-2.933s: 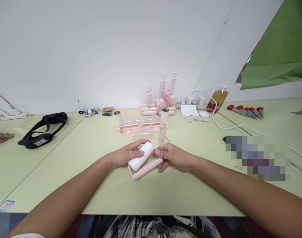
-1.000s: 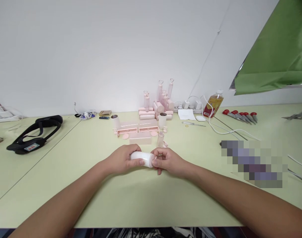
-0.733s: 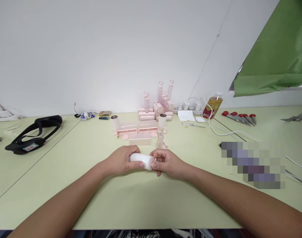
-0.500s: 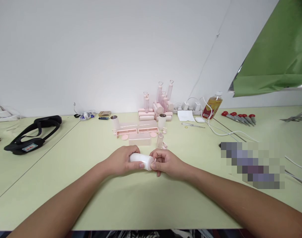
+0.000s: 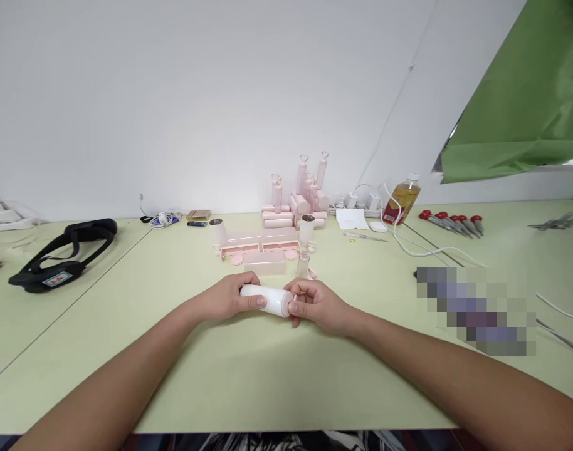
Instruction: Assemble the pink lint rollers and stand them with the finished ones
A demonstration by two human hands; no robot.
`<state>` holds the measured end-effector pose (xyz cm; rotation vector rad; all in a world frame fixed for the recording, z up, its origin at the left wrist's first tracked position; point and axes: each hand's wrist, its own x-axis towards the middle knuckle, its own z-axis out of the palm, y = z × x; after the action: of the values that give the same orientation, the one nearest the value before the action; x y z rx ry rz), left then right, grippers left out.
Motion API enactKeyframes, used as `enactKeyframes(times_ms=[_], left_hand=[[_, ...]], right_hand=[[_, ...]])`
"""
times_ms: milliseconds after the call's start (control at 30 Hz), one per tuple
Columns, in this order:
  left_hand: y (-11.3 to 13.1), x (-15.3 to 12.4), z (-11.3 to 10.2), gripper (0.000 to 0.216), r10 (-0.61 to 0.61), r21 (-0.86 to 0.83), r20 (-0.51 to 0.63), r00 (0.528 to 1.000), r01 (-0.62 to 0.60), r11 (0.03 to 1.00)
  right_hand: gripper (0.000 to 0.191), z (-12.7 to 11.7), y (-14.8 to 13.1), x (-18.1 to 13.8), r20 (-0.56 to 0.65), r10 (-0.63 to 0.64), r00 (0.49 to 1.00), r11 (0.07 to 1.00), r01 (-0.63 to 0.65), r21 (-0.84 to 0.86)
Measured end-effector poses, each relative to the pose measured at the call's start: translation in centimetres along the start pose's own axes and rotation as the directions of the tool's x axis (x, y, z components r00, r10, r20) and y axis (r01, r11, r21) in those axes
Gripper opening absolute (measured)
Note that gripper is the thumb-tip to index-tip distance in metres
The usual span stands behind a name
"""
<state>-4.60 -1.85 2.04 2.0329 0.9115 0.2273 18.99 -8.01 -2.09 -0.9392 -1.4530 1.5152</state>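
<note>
Fingers of the left hand (image 5: 223, 297), in the head view, are curled around the back of a white cylinder (image 5: 271, 299), its thumb laid along the near side, so that the hand holds it firmly. Fingers of the right hand (image 5: 321, 307) are bent close together at the cylinder's pink end (image 5: 286, 304), thumb against its edge; whether they pinch that end or a small piece beside it, I cannot tell. The cylinder lies on its side between the two hands, low over the near half of the pale green table (image 5: 268, 388), its pink end turned to the right; whether it touches the surface is unclear.

Just beyond the right hand a small clear bottle (image 5: 302, 265) stands upright, with small pink pieces (image 5: 311, 274) beside it. Behind the cylinder lie a translucent cover (image 5: 264, 264), two pink discs (image 5: 237, 259) and two open pink trays (image 5: 242, 251) set end to end. A white cup (image 5: 219, 233) with a dark top stands near the left tray, a second white cup (image 5: 307, 232) near the right one. Farther back, against the wall, pink cases (image 5: 278, 223) are stacked, with clear tubes (image 5: 302, 175) bearing looped handles. An amber drink bottle (image 5: 402, 200) leans to their right.
</note>
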Motion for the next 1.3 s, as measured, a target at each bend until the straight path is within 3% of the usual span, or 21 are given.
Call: enactKeyframes(times_ms=[400,800,1067,1300], left_hand=[[0.2,0.2,1.3,0.050,-0.023,0.099,-0.129,0.991,0.036,0.994],[0.7,0.1,1.7,0.050,0.022,0.202,-0.138,0.990,0.006,0.979],[0.6,0.3,2.2,0.050,0.065,0.253,-0.145,0.987,-0.027,0.967],[0.9,0.3,2.4,0.050,0.095,0.309,-0.144,0.985,-0.046,0.950]], right_hand=[[0.039,-0.6,0.8,0.2,-0.012,0.034,0.999,0.998,-0.035,-0.061],[0.042,-0.5,0.1,0.0,-0.007,0.039,0.999,0.980,-0.040,-0.196],[0.045,0.0,-0.7,-0.5,0.013,-0.048,0.999,0.830,0.047,-0.555],[0.048,0.0,-0.5,-0.3,-0.031,-0.077,0.997,0.787,0.042,-0.616]])
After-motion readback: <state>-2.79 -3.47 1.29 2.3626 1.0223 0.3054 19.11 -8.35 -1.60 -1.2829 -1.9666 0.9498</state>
